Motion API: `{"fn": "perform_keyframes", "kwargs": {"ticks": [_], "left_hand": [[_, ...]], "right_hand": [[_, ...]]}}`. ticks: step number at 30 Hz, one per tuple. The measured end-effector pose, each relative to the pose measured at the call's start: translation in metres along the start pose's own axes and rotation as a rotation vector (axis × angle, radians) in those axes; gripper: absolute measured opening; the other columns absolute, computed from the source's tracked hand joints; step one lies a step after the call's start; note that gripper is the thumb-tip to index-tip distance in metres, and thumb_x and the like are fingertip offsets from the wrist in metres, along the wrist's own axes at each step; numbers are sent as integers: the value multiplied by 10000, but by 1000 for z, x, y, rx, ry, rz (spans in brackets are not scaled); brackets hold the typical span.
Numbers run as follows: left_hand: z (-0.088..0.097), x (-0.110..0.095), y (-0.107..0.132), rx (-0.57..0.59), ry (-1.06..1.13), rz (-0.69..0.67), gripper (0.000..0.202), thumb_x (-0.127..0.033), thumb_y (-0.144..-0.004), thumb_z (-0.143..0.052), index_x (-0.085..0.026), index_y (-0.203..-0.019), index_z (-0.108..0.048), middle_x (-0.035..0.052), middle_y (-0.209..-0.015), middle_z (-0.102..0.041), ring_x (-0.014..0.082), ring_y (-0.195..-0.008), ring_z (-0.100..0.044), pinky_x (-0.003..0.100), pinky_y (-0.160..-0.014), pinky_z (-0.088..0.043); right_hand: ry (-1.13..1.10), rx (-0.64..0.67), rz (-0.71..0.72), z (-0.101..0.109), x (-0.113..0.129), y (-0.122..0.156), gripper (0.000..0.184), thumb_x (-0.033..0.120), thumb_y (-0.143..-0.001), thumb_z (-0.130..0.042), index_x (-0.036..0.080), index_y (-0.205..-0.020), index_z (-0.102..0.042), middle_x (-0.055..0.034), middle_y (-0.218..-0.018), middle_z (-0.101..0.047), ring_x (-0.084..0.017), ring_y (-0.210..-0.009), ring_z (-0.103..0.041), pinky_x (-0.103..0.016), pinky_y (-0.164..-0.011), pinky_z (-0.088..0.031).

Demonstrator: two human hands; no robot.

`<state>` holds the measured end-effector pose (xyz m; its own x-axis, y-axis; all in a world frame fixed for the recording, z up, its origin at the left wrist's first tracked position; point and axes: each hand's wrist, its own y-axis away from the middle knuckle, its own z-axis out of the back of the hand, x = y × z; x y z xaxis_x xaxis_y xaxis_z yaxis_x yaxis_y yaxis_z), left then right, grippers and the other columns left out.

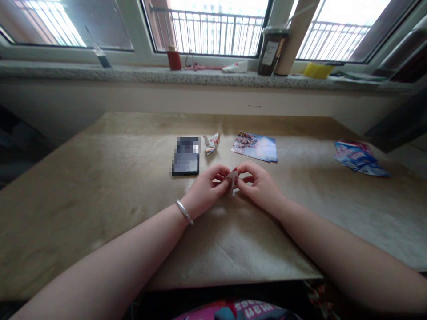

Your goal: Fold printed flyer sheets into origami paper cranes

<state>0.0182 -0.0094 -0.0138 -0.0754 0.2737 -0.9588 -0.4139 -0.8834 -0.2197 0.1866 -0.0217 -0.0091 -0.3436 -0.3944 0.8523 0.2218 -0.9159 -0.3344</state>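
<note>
Between my hands, above the middle of the table, is a small piece of folded paper, whitish with a bit of red at its top. My left hand, with a silver bangle at the wrist, pinches its left side between thumb and fingers. From the right, my right hand pinches the opposite side. Just beyond my left hand lie a folded paper figure with pointed tips and a dark phone-like device, partly pixelated. Past my right hand rests a small stack of printed paper sheets.
Blue and pink printed packets or papers lie at the table's right. The tan table reaches a wall under a stone windowsill. On the sill stand a red container, a dark lidded jar and a yellow item.
</note>
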Motion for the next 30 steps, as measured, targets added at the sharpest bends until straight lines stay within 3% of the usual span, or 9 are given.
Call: {"fn": "perform_keyframes", "kwargs": {"ticks": [3, 6, 14, 21, 30], "left_hand": [[1, 1, -1, -8, 37, 42, 121, -267, -791, -606, -168, -851, -568, -1, -758, -621, 110, -696, -611, 225, -626, -524], [1, 2, -2, -9, 85, 68, 151, -278, -772, -634, -169, -855, -571, -6, -743, -625, 110, -680, -620, 217, -603, -525], [1, 1, -2, 33, 208, 65, 260, -367, -769, -662, -156, -891, -569, 18, -791, -655, 126, -710, -646, 240, -649, -534], [1, -1, -1, 38, 65, 38, 254, -239, -745, -658, -153, -965, -564, 39, -878, -659, 138, -775, -641, 261, -678, -535], [4, 7, -4, -8, 77, 90, 209, -166, -793, -565, -153, -1002, -568, 46, -908, -673, 138, -806, -656, 276, -730, -539]], "right_hand": [[-26, 39, -37, -1, -2, -1, 58, 232, -775, -569, 188, -810, -583, -46, -954, -619, -150, -860, -615, -260, -668, -547], [-77, 69, -112, -2, -3, -1, 99, 259, -791, -571, 181, -850, -586, -25, -851, -631, -132, -726, -637, -274, -656, -547], [-138, -15, -132, -4, -6, -1, 207, 359, -769, -627, 199, -800, -499, 37, -695, -563, -101, -592, -577, -243, -564, -519], [-141, -27, -144, -3, -11, -4, 231, 398, -772, -627, 203, -798, -506, 36, -661, -547, -103, -577, -551, -229, -522, -472], [-135, -17, -173, -2, -17, -4, 242, 349, -734, -651, 210, -830, -478, 41, -707, -574, -111, -599, -558, -247, -560, -460]]}}
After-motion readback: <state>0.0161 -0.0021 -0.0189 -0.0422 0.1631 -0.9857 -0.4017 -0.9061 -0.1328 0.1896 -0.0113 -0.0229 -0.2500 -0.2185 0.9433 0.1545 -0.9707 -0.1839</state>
